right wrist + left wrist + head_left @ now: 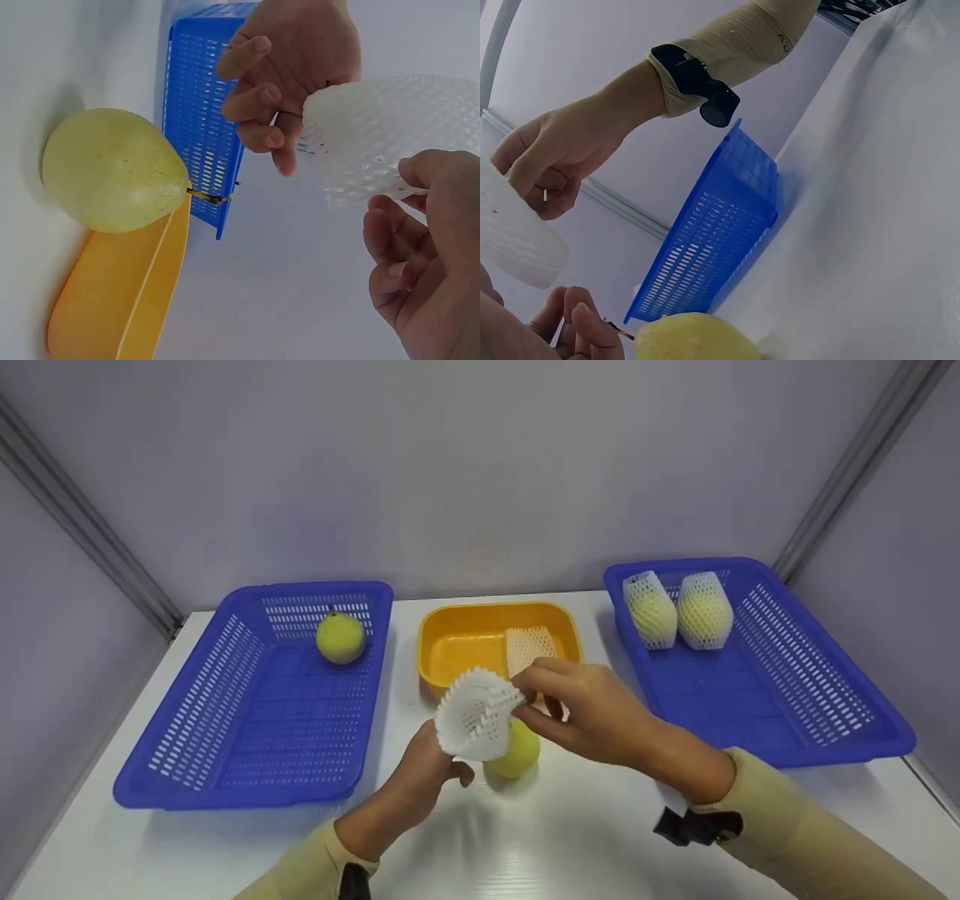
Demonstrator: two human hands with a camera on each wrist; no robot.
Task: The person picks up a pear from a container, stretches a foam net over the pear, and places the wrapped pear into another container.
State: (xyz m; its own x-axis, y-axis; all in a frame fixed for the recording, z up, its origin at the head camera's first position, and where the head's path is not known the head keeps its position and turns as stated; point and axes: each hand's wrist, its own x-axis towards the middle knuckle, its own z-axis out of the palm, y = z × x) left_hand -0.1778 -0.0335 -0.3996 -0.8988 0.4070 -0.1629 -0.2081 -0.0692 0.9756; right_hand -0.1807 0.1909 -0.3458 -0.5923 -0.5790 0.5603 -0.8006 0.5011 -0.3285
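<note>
A white foam fruit net (476,716) is held up with its mouth spread, over a yellow-green pear (515,751) standing on the table. My right hand (592,709) pinches the net's edge between thumb and forefinger, its other fingers bent. My left hand (420,769) is beside the net's other end, partly behind it; in the right wrist view the left hand's fingers (251,101) are loosely bent, with nothing gripped between them. The pear (116,171) stands stem up below both hands.
An orange tray (457,649) behind the hands holds another foam net (529,649). In the left blue basket (244,799) sits one pear (341,637). The right blue basket (817,761) holds two netted pears (651,615). A wall (480,472) rises behind.
</note>
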